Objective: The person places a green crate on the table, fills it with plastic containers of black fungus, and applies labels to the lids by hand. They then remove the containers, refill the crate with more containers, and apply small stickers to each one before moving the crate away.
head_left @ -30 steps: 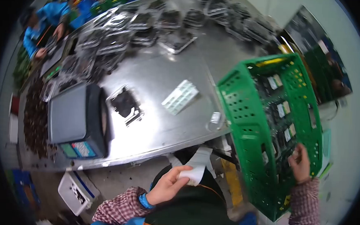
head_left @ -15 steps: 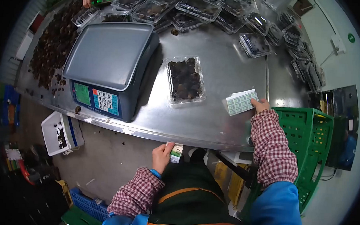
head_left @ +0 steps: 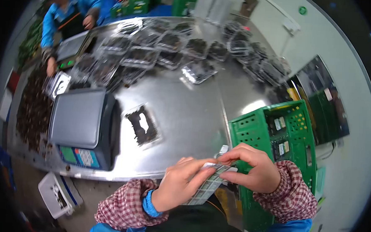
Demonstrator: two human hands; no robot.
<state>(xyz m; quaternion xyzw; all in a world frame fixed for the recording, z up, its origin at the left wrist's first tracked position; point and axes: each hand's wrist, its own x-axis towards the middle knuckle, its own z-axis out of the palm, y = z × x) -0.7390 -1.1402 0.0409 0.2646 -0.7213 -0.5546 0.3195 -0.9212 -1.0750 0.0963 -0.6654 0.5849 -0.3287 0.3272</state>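
A sheet of small green-and-white labels [head_left: 209,182] is held up between both hands, in front of my apron and near the table edge. My left hand [head_left: 182,181] grips its left side, thumb on top. At the sheet's upper right corner, my right hand [head_left: 254,168] has thumb and fingers closed on the edge, close to the left fingertips. Beyond the hands, a clear plastic box [head_left: 143,126] of dark brown pieces lies on the metal table [head_left: 185,116], with a bright white patch over its middle.
A digital scale [head_left: 78,119] stands left of the box, beside a pile of dark pieces [head_left: 32,112]. Many filled clear boxes [head_left: 140,57] crowd the back. At right is a green crate [head_left: 249,132] holding labelled packs [head_left: 281,148]. A co-worker [head_left: 69,15] reaches in at far left.
My right hand has lifted the label sheet off the table and brought it to my left hand. The small printed card no longer shows in my left hand. The view has shifted.
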